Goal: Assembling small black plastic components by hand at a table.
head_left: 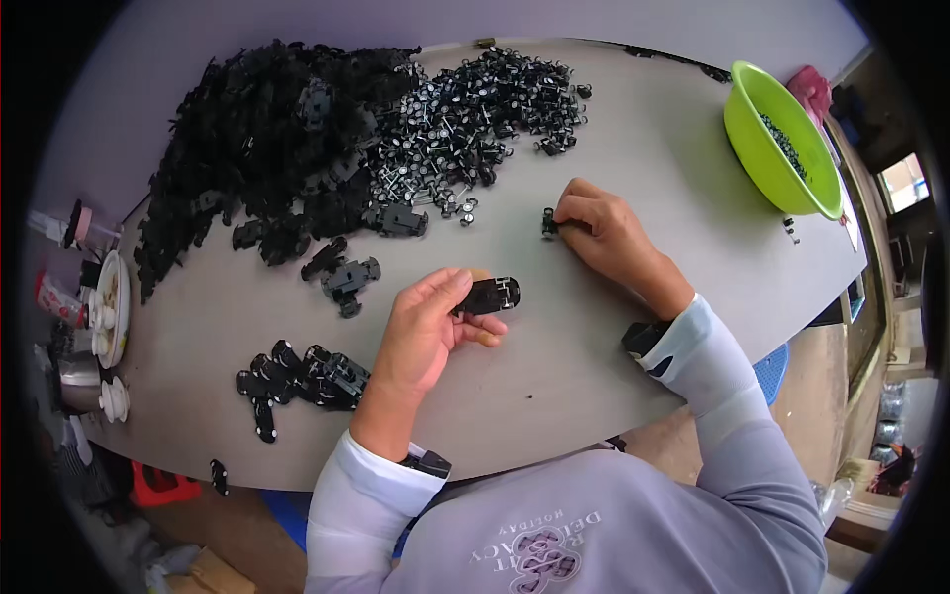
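Near the middle of the table, my left hand (424, 325) grips a black toy car chassis (496, 295) between thumb and fingers. Its far end points to the right, and a pale metal axle shows across it. Further away and to the right, my right hand (611, 233) pinches a small wheel axle (548, 223) with black wheels, at or just above the tabletop. The two hands are apart. Left of my left wrist lies a cluster of toy car chassis with wheels (334, 376). A few dark grey chassis (350, 278) lie loose beyond them.
A large heap of black chassis (252, 139) covers the table's far left, beside a heap of wheel axles (475, 114). The lime-green basin (782, 163) at the right holds more axles. A plate (114, 307) and a metal pot (79, 381) stand at the left edge.
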The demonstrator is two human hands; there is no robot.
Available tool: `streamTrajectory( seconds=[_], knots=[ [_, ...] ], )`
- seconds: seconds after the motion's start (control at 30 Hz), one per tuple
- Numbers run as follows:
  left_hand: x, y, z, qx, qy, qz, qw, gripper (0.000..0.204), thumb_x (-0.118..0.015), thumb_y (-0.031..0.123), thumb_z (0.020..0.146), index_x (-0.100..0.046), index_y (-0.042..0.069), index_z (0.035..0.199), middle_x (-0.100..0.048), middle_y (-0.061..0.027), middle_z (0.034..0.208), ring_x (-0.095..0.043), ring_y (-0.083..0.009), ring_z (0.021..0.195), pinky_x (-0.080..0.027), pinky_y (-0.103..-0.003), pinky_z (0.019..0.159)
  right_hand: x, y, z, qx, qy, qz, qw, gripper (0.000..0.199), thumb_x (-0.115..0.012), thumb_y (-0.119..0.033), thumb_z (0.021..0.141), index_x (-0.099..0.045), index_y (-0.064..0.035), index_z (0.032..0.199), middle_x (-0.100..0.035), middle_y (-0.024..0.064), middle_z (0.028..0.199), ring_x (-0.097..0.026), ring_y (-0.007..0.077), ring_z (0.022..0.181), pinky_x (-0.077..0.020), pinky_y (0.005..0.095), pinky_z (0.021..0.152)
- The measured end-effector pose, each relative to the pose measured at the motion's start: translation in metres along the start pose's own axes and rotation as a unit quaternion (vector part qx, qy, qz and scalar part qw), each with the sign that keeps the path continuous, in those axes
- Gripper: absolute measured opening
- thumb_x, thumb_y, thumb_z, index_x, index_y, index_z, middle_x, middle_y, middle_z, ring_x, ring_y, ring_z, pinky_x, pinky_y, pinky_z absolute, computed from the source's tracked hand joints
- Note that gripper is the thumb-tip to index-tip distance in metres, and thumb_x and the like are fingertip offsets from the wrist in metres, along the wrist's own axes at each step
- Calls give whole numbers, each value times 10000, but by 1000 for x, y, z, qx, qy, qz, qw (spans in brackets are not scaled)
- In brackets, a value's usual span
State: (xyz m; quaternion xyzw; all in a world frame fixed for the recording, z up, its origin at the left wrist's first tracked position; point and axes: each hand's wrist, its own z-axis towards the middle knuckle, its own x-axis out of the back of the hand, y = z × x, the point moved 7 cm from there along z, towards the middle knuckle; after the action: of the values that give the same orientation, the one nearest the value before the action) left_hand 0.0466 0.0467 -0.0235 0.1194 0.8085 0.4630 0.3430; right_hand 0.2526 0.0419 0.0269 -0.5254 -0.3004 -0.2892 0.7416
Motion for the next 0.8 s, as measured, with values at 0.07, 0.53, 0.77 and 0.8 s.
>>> streamTrajectory(
  seconds=[0.07,0.53,0.77,0.8],
  knots=[
    [-4,7,-2,-4,-16,-69,997,401,-442,268,1008,-564,-89,1143,-660,-181,1020,-691,-280,785,-583,-352,694,4,-16,-1,-7,39,110,993,126,-599,74,742,-596,8,849,-576,117,887,-604,262,714,-495,358,646],
    [-10,-8,-1,17,-16,-135,991,250,-481,188,993,-598,-33,994,-659,-124,935,-679,-230,812,-605,-376,731,-29,-92,-25,163,11,50,985,140,-693,-19,707,-577,-11,784,-522,107,832,-589,258,668,-504,361,555],
    [-16,-6,-6,10,0,-46,999,245,-518,206,989,-572,23,836,-622,-65,832,-644,-162,702,-585,-307,668,-32,-108,-25,152,0,28,988,217,-740,-92,705,-545,-12,751,-471,103,788,-548,267,597,-485,381,537],
    [-16,-5,-7,8,1,-44,999,245,-518,206,989,-572,23,836,-622,-65,832,-644,-162,702,-585,-307,668,-33,-107,-25,155,2,28,988,217,-740,-92,705,-545,-12,751,-471,103,788,-548,267,597,-485,381,537]
  ],
)
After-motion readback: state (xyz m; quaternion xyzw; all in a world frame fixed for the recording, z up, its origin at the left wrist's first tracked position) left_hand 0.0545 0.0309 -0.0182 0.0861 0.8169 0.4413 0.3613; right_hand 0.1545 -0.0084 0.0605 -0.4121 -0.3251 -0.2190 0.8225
